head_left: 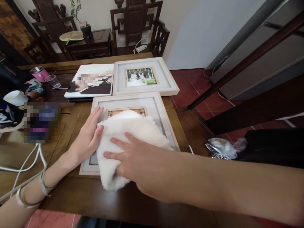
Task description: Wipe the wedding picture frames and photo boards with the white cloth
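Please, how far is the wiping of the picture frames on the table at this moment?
In hand: the right hand presses a white fluffy cloth on the glass of the near picture frame, and the left hand lies flat on its left edge. The far picture frame and the unframed photo print lie untouched behind it. Whether either was already wiped cannot be told.
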Available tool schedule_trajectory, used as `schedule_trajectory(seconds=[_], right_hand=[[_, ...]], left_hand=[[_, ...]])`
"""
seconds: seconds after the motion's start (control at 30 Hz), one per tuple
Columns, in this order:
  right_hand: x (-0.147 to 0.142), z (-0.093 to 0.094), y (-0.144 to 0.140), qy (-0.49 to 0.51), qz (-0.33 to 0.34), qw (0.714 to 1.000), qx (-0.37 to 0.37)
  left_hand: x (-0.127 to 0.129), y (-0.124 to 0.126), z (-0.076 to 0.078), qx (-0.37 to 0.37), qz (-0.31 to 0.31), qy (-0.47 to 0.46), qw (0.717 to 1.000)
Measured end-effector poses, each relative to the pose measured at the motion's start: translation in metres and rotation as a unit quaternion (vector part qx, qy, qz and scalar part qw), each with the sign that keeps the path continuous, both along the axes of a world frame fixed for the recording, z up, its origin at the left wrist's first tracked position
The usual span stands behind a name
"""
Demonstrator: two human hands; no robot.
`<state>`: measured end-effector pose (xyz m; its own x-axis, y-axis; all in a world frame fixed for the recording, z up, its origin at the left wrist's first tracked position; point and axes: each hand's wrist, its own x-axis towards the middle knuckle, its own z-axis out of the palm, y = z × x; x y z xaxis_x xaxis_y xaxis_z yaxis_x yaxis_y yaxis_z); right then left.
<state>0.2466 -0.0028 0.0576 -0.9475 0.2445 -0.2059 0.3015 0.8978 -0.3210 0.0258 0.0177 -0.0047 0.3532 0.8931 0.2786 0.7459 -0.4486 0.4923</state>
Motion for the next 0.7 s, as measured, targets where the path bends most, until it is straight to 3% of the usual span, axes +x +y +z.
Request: schedule_trajectory(seconds=[0.17,0.33,0.53,0.7], right_hand=[[0.011,0.001,0.004,0.029,-0.031,0.998,0.037],[-0.007,-0.007,0.017,0.004,-0.047,0.994,0.101],[-0.024,-0.023,0.053,-0.002,-0.105,0.977,0.185],[-0.029,-0.025,0.07,-0.01,-0.143,0.968,0.207]], left_hand=[[0.0,-0.001,0.0,0.007,0.006,0.002,1.0],[0.001,-0.001,-0.002,0.028,0.004,-0.005,1.0],[0.002,-0.002,-0.001,0.024,0.002,0.0,1.0],[0.001,0.0,-0.001,0.01,0.0,0.008,1.0]])
